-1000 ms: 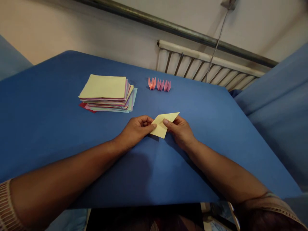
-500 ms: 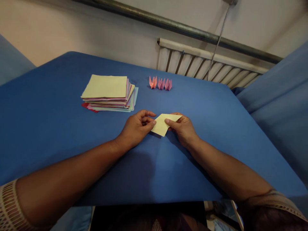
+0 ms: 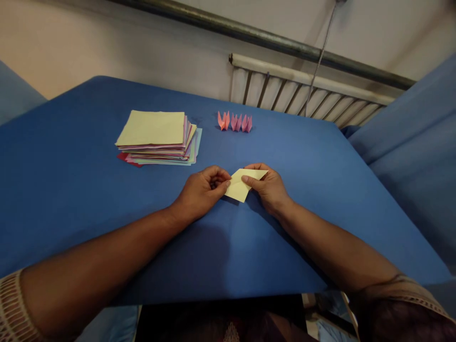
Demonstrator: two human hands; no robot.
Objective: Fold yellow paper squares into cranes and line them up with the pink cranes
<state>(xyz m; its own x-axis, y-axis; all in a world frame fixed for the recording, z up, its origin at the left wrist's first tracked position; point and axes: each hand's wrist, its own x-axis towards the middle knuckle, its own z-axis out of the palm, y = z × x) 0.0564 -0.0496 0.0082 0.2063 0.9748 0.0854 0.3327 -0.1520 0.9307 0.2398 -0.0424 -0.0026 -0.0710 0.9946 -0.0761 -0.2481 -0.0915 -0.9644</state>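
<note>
A folded piece of pale yellow paper [image 3: 238, 188] is held between both hands, a little above the blue table covering. My left hand [image 3: 203, 189] pinches its left edge between thumb and fingertips. From the right, my right hand [image 3: 269, 187] grips it with the thumb on top and the fingers behind, partly hidden by the paper. One pointed corner sticks out over the right hand and another points down toward me. Beyond the hands stand three small folded paper figures: an orange-pink one [image 3: 223, 121] and two pinkish-purple ones [image 3: 236, 122].
A stack of coloured paper [image 3: 151, 128], yellow on top, lies at the left on the blue-covered table [image 3: 71, 190]. Behind the table are a white radiator [image 3: 274, 88] and a metal pipe [image 3: 249, 38]. A blue curtain [image 3: 420, 137] hangs at the right.
The left fingers have curled in and closed more tightly on the paper's left edge. The right hand keeps its grip. The view has shifted slightly.
</note>
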